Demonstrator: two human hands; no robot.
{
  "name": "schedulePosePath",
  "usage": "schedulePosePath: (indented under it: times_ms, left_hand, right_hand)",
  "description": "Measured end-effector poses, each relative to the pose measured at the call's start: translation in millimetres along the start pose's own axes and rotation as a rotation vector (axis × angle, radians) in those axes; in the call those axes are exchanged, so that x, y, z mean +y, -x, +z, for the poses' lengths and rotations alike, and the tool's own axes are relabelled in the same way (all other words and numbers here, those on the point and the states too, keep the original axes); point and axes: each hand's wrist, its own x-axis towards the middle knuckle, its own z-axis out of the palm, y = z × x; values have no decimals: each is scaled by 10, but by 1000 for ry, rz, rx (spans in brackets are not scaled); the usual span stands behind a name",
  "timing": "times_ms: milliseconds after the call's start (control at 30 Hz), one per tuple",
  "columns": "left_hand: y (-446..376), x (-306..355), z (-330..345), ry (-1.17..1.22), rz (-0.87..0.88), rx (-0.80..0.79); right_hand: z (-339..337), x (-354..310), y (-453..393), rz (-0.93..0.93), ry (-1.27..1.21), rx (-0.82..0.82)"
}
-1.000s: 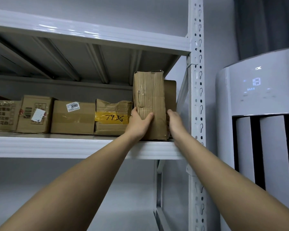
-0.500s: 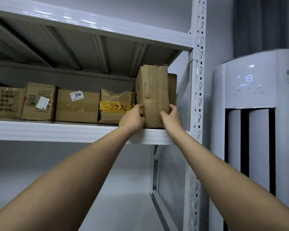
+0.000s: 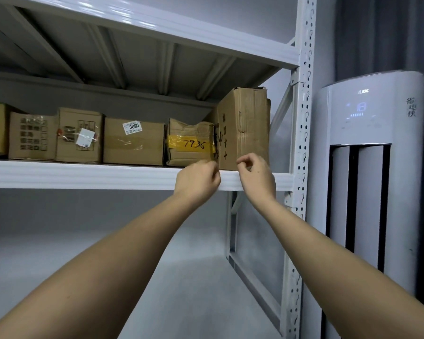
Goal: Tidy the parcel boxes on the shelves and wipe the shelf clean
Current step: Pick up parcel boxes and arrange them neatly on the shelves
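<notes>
A tall upright cardboard box (image 3: 245, 128) stands at the right end of the white shelf (image 3: 83, 173), against the box with yellow tape marked 7936 (image 3: 191, 143). To its left, more parcel boxes line the shelf: one labelled 3090 (image 3: 134, 140) and one with a white sticker (image 3: 80, 135). My left hand (image 3: 197, 178) hovers in front of the shelf edge below the tall box's left corner, fingers loosely curled, holding nothing. In front of the box's lower right part my right hand (image 3: 255, 174) is also loosely curled and holds nothing.
The perforated white upright post (image 3: 301, 143) stands just right of the tall box. A white floor air conditioner (image 3: 367, 167) stands beside the rack. Another shelf (image 3: 157, 23) is overhead. A printed box (image 3: 31, 137) sits further left.
Both hands have let go of the tall box and pulled back to the shelf's front edge. The box now stands pushed in beside the 7936 box.
</notes>
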Motion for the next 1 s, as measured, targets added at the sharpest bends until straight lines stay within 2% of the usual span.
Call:
schedulePosePath:
  times_ms: [133,433,667,1000]
  left_hand:
    - [176,-154,-74,-142,-10,-139]
    - [579,-368,-189,-243,-110,-202]
    - [857,-480,-189,-287,-226,-258]
    - [1381,-837,-365,-415,-372,-322]
  right_hand:
    - [67,-139,205,29,22,-92]
    - [226,-214,632,-70,202,-239]
    - [461,-156,948,-94,212,-317]
    - [855,-430,1332,-147,171,-452]
